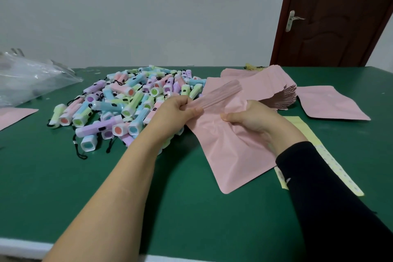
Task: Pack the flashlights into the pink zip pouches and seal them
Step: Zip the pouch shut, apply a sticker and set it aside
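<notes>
On a green table [63,187] before a white wall [148,17] and brown door [340,17]
Both the left hand [176,110] and right hand [253,118] pinch one pink pouch [234,155] beside heaped flashlights [127,100].

A plain pale wall [148,17] spans the far side under soft, even light. At the far right stands a dark reddish-brown panelled door [340,17] with a silver lever handle [292,20] near its left edge. The desk [63,187] has a dark green top reaching back to the wall, and a white edge [21,246] shows at near left.
</notes>
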